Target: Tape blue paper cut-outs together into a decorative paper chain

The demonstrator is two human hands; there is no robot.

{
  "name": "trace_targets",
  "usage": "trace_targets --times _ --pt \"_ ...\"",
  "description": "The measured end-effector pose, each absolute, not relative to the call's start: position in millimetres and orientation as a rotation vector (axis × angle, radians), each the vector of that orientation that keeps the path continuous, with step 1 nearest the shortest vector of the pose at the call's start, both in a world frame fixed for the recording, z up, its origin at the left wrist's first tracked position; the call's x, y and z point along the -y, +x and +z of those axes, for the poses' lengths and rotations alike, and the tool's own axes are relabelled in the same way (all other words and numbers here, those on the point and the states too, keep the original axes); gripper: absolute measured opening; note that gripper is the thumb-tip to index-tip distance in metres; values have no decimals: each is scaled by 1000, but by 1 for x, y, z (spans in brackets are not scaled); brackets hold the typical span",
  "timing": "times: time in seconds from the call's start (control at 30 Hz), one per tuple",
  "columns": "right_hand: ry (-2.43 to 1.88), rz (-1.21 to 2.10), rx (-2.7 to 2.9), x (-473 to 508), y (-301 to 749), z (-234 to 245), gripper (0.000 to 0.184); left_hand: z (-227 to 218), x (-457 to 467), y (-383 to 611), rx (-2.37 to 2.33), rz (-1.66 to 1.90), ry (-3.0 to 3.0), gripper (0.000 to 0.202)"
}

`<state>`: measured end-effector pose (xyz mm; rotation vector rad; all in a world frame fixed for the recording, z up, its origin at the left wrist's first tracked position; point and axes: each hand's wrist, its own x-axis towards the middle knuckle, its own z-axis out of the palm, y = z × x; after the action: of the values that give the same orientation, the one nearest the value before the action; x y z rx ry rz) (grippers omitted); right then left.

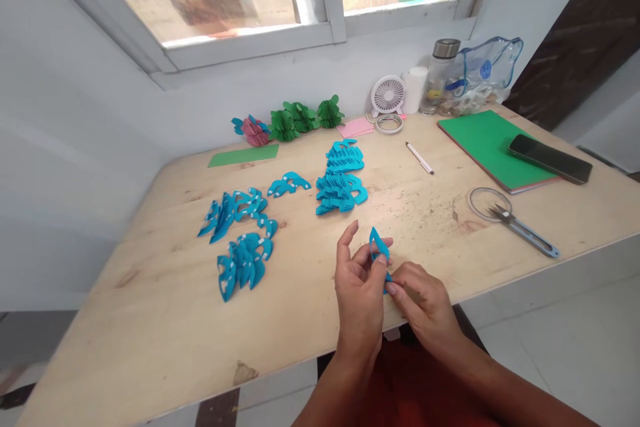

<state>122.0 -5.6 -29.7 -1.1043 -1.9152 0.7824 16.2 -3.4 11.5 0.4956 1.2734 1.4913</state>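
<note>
Near the table's front edge, my left hand [361, 280] pinches a blue paper cutout [380, 247] between thumb and fingers, its index finger raised. My right hand [425, 293] grips the lower end of the same cutout with thumb and fingertips. Part of the cutout is hidden by the fingers. Beyond my hands lie stacked blue paper cutouts [340, 192], with another blue stack [345, 157] behind. To the left are folded blue cutouts with small white patches [243, 263], more such pieces [227, 213], and a single one [289, 185].
Thread snips [525, 230] lie by a tape ring [490, 204] at right. A phone [550, 157] rests on green sheets [487, 140]. A white pen [420, 158], a small fan [388, 95], a bottle [440, 77] and green paper shapes [303, 117] are farther back.
</note>
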Motion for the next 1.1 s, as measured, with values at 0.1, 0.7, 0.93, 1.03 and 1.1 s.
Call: trace_targets --times 0.1,0.7,0.93,1.03,1.1 --pt "-1074 829 1922 7 124 -28 27 13 4 15 -1288 1498 506 60" --pt "-1154 1519 1280 -41 131 5 17 20 26 4 -1114 1164 676 65" --pt "-1169 1532 1181 -40 126 9 18 17 28 0 -1053 1121 684 64" --pt "-1187 1504 1202 -39 125 9 17 16 28 -1 -1052 1127 706 62" --pt "-1196 1479 1227 -39 125 9 17 14 27 -1 -1058 1136 722 61"
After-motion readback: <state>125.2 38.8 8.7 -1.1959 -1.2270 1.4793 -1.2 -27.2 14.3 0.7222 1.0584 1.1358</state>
